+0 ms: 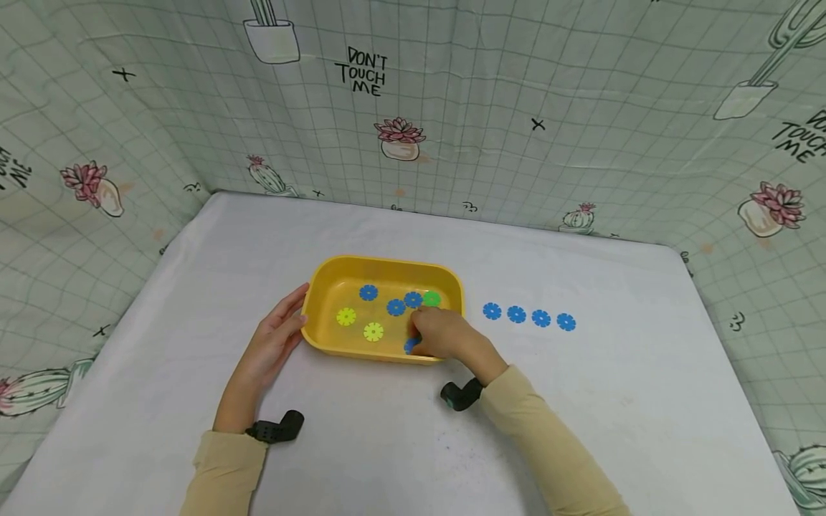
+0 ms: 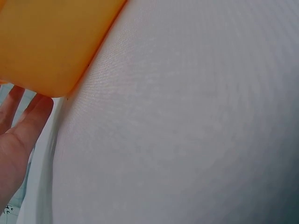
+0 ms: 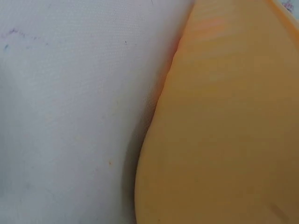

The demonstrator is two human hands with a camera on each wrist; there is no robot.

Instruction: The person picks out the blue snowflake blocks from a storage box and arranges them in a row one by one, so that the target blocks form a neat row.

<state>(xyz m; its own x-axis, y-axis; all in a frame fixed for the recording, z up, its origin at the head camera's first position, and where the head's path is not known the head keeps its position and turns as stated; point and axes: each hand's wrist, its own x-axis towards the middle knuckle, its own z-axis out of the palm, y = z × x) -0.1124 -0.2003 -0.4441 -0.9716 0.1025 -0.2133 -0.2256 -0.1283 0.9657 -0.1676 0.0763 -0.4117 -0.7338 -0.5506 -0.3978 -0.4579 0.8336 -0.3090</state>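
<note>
A yellow tray (image 1: 383, 352) lies on the white-covered table, with several notched plastic discs inside. Along its left end rests my left hand (image 1: 274, 337), its fairly straight fingers touching the outer wall; the left wrist view shows those fingers (image 2: 35, 119) against the tray's corner. My right hand (image 1: 444, 334) reaches over the near right side into the tray, fingers bent down at a blue disc (image 1: 409, 346) that it partly covers. Its fingertips are hidden, so a pinch cannot be confirmed. Close by lie a green disc (image 1: 431, 298) and another blue disc (image 1: 413, 299).
Right of the tray, several blue discs form a row, from one blue disc (image 1: 492, 311) to an end disc (image 1: 566, 322). Left in the tray are a yellow-green disc (image 1: 345, 317) and a second one (image 1: 373, 332). A printed curtain (image 1: 464, 165) stands behind the table.
</note>
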